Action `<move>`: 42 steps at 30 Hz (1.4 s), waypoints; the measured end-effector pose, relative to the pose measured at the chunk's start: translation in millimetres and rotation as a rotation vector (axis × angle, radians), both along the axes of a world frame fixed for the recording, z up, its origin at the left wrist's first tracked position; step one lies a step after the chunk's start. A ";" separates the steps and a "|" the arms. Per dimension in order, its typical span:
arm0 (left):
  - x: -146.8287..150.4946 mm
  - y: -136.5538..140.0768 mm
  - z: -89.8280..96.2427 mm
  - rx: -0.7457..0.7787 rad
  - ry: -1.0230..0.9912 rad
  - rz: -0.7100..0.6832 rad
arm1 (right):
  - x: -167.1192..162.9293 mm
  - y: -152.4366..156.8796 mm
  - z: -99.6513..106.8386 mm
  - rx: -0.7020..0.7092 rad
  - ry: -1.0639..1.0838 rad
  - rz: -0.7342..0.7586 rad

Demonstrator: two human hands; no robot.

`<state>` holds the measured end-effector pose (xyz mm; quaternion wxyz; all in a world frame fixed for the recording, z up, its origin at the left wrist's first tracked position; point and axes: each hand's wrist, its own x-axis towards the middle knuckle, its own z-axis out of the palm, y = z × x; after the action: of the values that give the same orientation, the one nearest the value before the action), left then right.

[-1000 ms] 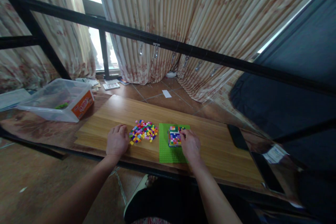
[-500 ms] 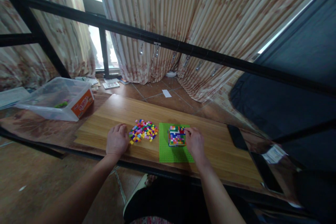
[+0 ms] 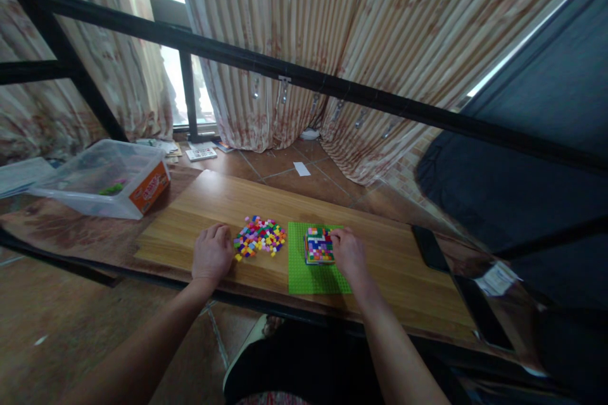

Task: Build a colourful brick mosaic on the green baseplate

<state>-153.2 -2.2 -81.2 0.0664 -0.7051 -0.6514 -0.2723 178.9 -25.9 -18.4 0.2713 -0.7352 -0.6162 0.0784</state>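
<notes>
A green studded baseplate (image 3: 297,275) lies on the wooden board, carrying a low block built of many coloured toy bricks (image 3: 319,247). My right hand (image 3: 350,254) is over the right side of this block, thumb and fingers pinched together at its upper right edge; whatever is between the fingertips is too small to make out. To the left of the baseplate is a loose pile of small coloured bricks (image 3: 259,237). My left hand (image 3: 213,252) rests on the board at the pile's left edge, its fingers curled together, and what they hold, if anything, is hidden.
A clear plastic box (image 3: 102,168) with an orange label and a few green and pink pieces stands at the left. At the board's right end lie a black phone (image 3: 429,247) and another dark flat object (image 3: 482,313). A black metal rail (image 3: 228,54) crosses beyond the table.
My right hand has shifted slightly to the left over the brick block, its fingers still pinched. My left hand and the pile have not visibly moved.
</notes>
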 end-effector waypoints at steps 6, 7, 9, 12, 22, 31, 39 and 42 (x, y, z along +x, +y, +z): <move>-0.7 0.2 -0.5 -0.006 -0.010 0.003 | 11.7 8.4 -12.1 0.051 0.208 -0.067; -0.4 0.2 -0.4 -0.006 -0.008 0.004 | 14.1 10.5 -15.9 0.061 0.257 -0.083; 0.1 0.3 -0.3 -0.004 -0.006 0.006 | 18.3 14.5 -24.7 0.076 0.368 -0.109; 0.4 0.8 -1.4 0.004 -0.013 0.006 | 21.4 17.9 -38.5 0.071 0.563 -0.108; -1.3 1.8 -4.9 0.015 0.005 0.005 | 18.8 17.3 -54.7 0.043 0.970 -0.077; -2.1 2.8 -3.4 0.011 0.018 0.012 | 10.7 17.1 -47.0 0.109 1.007 -0.093; -1.8 2.4 -1.0 0.018 0.024 0.017 | 7.1 -19.9 -47.4 0.141 1.021 -0.112; -2.0 2.4 -0.9 0.002 0.018 0.012 | 7.6 -26.4 -35.3 0.216 0.968 -0.174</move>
<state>-155.2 0.2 -82.1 0.0747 -0.7033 -0.6548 -0.2664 186.5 -52.3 -53.8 0.6059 -0.6310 -0.3608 0.3234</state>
